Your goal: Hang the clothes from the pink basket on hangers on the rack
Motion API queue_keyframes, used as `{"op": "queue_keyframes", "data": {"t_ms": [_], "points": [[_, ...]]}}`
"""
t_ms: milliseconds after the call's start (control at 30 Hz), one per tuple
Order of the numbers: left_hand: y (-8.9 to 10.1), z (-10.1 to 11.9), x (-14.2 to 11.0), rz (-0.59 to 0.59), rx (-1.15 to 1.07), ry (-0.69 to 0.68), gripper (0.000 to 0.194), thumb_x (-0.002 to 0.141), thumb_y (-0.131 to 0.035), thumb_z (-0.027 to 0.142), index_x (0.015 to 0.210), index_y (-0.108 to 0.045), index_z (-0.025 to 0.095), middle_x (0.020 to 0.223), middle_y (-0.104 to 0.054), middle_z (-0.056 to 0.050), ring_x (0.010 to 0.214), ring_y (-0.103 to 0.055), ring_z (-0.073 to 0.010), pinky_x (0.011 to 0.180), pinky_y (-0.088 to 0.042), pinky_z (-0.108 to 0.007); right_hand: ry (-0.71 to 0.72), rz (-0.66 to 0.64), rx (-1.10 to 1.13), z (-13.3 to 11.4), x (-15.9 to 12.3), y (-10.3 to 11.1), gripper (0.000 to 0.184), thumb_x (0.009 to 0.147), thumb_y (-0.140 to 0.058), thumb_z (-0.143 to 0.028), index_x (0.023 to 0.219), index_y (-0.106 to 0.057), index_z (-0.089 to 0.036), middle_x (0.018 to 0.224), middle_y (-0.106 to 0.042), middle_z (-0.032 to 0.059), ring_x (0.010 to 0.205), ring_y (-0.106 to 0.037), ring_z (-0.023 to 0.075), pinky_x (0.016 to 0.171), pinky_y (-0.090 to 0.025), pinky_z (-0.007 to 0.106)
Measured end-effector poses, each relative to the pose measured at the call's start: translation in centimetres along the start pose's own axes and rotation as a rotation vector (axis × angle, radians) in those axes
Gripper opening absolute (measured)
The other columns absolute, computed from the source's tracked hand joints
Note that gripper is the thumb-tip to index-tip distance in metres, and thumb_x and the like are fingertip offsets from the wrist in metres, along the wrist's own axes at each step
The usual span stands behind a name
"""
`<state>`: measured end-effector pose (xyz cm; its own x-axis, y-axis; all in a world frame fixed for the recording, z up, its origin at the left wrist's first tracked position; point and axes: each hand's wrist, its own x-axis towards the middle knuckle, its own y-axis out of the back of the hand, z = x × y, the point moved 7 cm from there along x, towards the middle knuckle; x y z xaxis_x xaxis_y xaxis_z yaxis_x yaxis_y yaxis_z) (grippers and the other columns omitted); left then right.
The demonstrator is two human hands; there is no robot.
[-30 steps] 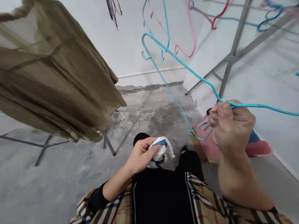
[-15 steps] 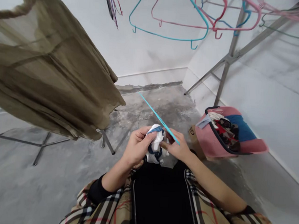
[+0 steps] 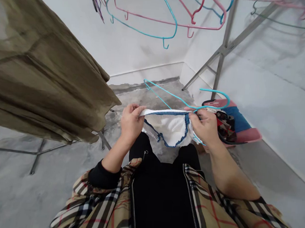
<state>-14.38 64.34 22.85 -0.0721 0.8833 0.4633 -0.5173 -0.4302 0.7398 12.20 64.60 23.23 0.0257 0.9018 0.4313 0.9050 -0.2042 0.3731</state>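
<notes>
A pair of white underpants with blue trim is stretched out in front of me, its waistband drawn into a nearly straight line. My left hand pinches one end of the waistband between thumb and fingers. At the other end, my right hand grips the waistband together with a light-blue clothes hanger. The hanger's hook curves up to the right above that hand, and its body reaches away behind the underpants. Part of the hanger's lower bar is hidden by the cloth and my right hand.
An olive garment hangs at the left over a metal stand. Blue and pink hangers hang overhead. A metal rack leg stands by the right wall. Beneath it is a pink basket of clothes.
The bunched underpants have been spread open, and my hands have moved apart along the waistband. The light-blue hanger has turned so its hook shows. The view has shifted slightly right.
</notes>
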Motion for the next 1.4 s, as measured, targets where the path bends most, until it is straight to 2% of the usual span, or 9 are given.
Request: {"op": "queue_keyframes", "data": {"t_ms": [100,233,367,567,667,833,1100,1233,1400], "points": [[-1.7,-0.2,0.1,-0.026,-0.303,0.14,0.024,0.078,-0.055,0.018,0.096,-0.071,0.017,0.091,-0.064,-0.006,0.084,-0.059,-0.0171,0.077,-0.046,-0.028,-0.038,0.034,0.003,1.2,-0.7,0.8,0.019,0.082,-0.053,-0.02,0.075,-0.07,-0.019,0.086,-0.075,0.0049,0.07,-0.065,0.0158,0.061,-0.047,0.026],[-6.6,-0.4,-1.8,-0.264,-0.954,0.663,0.012,0.074,-0.059,0.026,0.081,-0.061,0.017,0.064,-0.057,0.003,0.055,-0.05,-0.0088,0.055,-0.039,-0.019,-0.114,-0.002,0.046,3.5,-2.2,1.2,0.018,0.084,-0.056,-0.026,0.084,-0.073,-0.019,0.085,-0.074,0.0045,0.073,-0.065,0.0173,0.061,-0.047,0.027],[-9.2,0.4,-3.8,-0.396,-1.115,0.914,0.019,0.064,-0.065,0.031,0.072,-0.055,0.017,0.053,-0.052,0.005,0.044,-0.045,-0.0082,0.045,-0.033,-0.019,-0.161,-0.08,0.027,4.6,-4.6,2.8,0.019,0.083,-0.062,-0.038,0.075,-0.07,-0.022,0.074,-0.068,0.0021,0.068,-0.063,0.0183,0.063,-0.047,0.03],[-10.6,-1.3,-4.6,-0.316,-1.074,0.918,0.018,0.061,-0.063,0.028,0.068,-0.05,0.018,0.048,-0.047,0.008,0.04,-0.041,-0.0063,0.043,-0.028,-0.018,-0.291,-0.105,0.085,6.7,-10.1,7.0,0.039,0.092,-0.051,-0.042,0.058,-0.053,-0.023,0.05,-0.04,-0.002,0.043,-0.037,0.0133,0.044,-0.026,0.028],[-11.1,-2.1,-4.6,-0.268,-1.038,0.893,0.017,0.063,-0.061,0.029,0.07,-0.049,0.019,0.05,-0.045,0.009,0.041,-0.041,-0.0061,0.044,-0.029,-0.018,-0.305,-0.201,0.046,6.8,-11.7,7.3,0.041,0.093,-0.048,-0.043,0.058,-0.055,-0.022,0.05,-0.044,-0.0008,0.043,-0.039,0.0137,0.043,-0.028,0.029],[-11.5,-2.1,-4.3,-0.233,-0.935,0.781,0.015,0.067,-0.059,0.03,0.07,-0.049,0.019,0.052,-0.044,0.009,0.044,-0.039,-0.0066,0.046,-0.03,-0.019,-0.264,-0.371,-0.054,5.5,-11.9,5.1,0.047,0.096,-0.042,-0.043,0.057,-0.054,-0.02,0.049,-0.048,-0.001,0.046,-0.045,0.0118,0.048,-0.034,0.026],[-9.3,-2.2,-3.7,-0.15,-0.525,0.467,0.011,0.067,-0.064,0.021,0.064,-0.054,0.018,0.059,-0.049,0.007,0.058,-0.042,-0.0088,0.059,-0.031,-0.021,-0.193,-0.411,-0.135,5.4,-11.1,4.1,0.042,0.098,-0.042,-0.038,0.064,-0.058,-0.019,0.056,-0.054,-0.0009,0.054,-0.053,0.0114,0.057,-0.038,0.025],[-9.6,-0.6,-4.2,-0.226,-0.358,0.345,0.007,0.074,-0.061,0.024,0.073,-0.057,0.019,0.063,-0.056,0.005,0.059,-0.05,-0.0105,0.062,-0.035,-0.022,-0.22,-0.467,-0.167,6.4,-11.4,2.0,0.045,0.099,-0.039,-0.04,0.063,-0.056,-0.018,0.057,-0.053,-0.0006,0.056,-0.053,0.0119,0.058,-0.037,0.025],[-10.8,4.6,-7.1,-0.456,-0.447,0.15,0.005,0.081,-0.057,0.024,0.081,-0.059,0.02,0.067,-0.063,0.003,0.06,-0.055,-0.0109,0.059,-0.04,-0.021,-0.22,-0.337,-0.1,7.5,-10.9,-2.1,0.048,0.097,-0.041,-0.044,0.057,-0.05,-0.019,0.054,-0.05,-0.0003,0.051,-0.049,0.0116,0.054,-0.034,0.026]]}}
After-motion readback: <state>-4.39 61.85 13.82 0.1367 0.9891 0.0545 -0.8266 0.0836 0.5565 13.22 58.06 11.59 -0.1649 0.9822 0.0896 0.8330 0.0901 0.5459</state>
